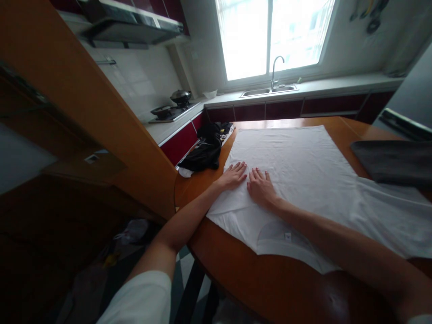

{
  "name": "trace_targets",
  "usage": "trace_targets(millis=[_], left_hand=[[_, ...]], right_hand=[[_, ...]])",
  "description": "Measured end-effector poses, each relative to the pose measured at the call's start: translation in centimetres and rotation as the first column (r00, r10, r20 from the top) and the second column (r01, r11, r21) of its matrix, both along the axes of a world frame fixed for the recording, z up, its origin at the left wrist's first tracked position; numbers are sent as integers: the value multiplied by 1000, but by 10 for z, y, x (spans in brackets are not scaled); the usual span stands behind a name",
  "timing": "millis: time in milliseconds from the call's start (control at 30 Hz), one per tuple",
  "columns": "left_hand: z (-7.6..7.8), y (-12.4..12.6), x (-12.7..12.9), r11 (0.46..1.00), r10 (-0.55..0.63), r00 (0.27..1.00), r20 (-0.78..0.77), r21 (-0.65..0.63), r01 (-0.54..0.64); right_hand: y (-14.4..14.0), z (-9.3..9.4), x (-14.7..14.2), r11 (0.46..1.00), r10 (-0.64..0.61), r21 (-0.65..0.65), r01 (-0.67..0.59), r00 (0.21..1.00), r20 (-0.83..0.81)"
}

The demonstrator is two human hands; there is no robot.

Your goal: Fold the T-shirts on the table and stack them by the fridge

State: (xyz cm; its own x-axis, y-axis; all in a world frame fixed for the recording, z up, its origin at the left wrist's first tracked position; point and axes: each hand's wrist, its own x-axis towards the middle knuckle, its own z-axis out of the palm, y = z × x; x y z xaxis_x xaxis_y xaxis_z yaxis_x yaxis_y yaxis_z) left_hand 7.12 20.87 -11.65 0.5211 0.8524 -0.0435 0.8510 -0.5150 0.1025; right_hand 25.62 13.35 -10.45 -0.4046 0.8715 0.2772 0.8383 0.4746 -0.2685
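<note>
A white T-shirt (297,162) lies spread out on the wooden table (222,252), its neckline and small label towards me. One sleeve stretches out to the right; the left side of the shirt looks folded in or tucked. My left hand (234,175) rests flat near the shirt's left edge, fingers stretched out. Beside it, my right hand (260,185) presses flat on the cloth with its fingers extended. A small gap separates the two hands, and neither one grasps the fabric.
Dark clothes (207,146) are heaped at the table's left edge. A folded grey cloth (394,161) lies on the right. Behind the table are a stove with pans (181,96), a sink (256,92) and a counter. A wooden panel (135,166) stands close on the left.
</note>
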Motion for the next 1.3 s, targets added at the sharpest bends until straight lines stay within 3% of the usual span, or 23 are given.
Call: trace_targets(millis=[67, 133, 267, 300, 367, 567, 667, 767, 1000, 1100, 1300], left_hand=[[0, -1, 0, 1000, -10, 1000, -5, 12, 10], [1, -2, 0, 1000, -12, 1000, -5, 18, 12], [4, -4, 2, 1000, 0, 1000, 17, 7, 0], [5, -4, 2, 1000, -1, 1000, 25, 5, 1], [5, -4, 2, 1000, -4, 999, 44, 3, 4], [4, 1, 0, 998, -13, 987, 160, 62, 3], [4, 4, 0, 998, -34, 992, 122, 65, 26], [4, 4, 1, 999, -35, 996, 88, 35, 32], [3, 6, -2, 998, -44, 983, 181, 58, 34], [1, 9, -4, 998, -48, 989, 140, 46, 42], [4, 8, -3, 999, -38, 994, 99, 27, 36]], right_hand=[[-7, 8, -1, 989, 132, 68, -128, 990, -54], [-16, 14, -2, 933, 358, 77, -352, 930, -83], [-30, 17, -5, 665, 745, 4, -747, 662, -82], [-32, 16, -6, 606, 792, -17, -795, 605, -84], [-35, 16, -6, 543, 832, -61, -838, 546, -99], [-38, 17, -3, 504, 841, -117, -856, 517, -158], [-40, 17, -2, 494, 845, -129, -860, 510, -164], [-41, 17, -2, 497, 841, -137, -857, 514, -170], [-39, 16, -3, 525, 826, -144, -839, 543, -155], [-40, 14, -2, 549, 815, -138, -824, 565, -129], [-42, 14, -2, 546, 820, -135, -827, 560, -115]])
